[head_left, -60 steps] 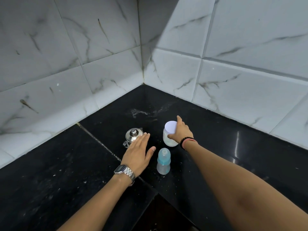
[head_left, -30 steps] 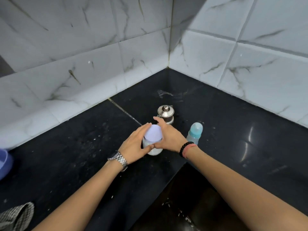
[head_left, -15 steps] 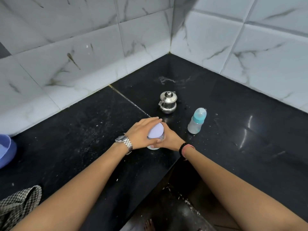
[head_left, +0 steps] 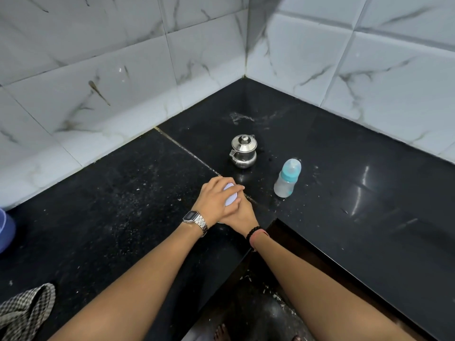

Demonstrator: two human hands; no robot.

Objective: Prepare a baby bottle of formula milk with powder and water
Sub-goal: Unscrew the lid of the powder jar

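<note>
- Head view: the white marble-pattern wall tiles [head_left: 118,77] meet in a corner ahead of me and fill the upper half of what I see.
- The black stone surface [head_left: 103,207] runs along both walls in an L; it is speckled with pale crumbs, and a whitish smear sits near the inner corner.
- My two bare forearms come up from the lower edge and meet near the inner edge of the surface.
- A checked cloth [head_left: 24,313] lies bunched at the lower left, on the surface.
- A blue tub [head_left: 6,230] is cut off by the left edge, so I can tell little about it.
- The small steel pot [head_left: 243,151] with a knobbed lid stands upright beyond my hands, well apart from them.
- The baby bottle [head_left: 287,178] stands to the right of the pot, clear body, teal collar, cap on, near my hands but not touching them.
- The powder jar [head_left: 231,198] stands on the surface under my hands; only part of its pale lilac lid shows between my fingers.
- My left hand [head_left: 215,199] is cupped over the lid from above, fingers curled round its rim.
- My right hand [head_left: 242,216] is wrapped round the jar's side below, gripping its body, thumb against my left hand.
- A metal watch [head_left: 195,219] sits on my left wrist.
- Dark bead and red bracelets [head_left: 254,233] sit on my right wrist.
</note>
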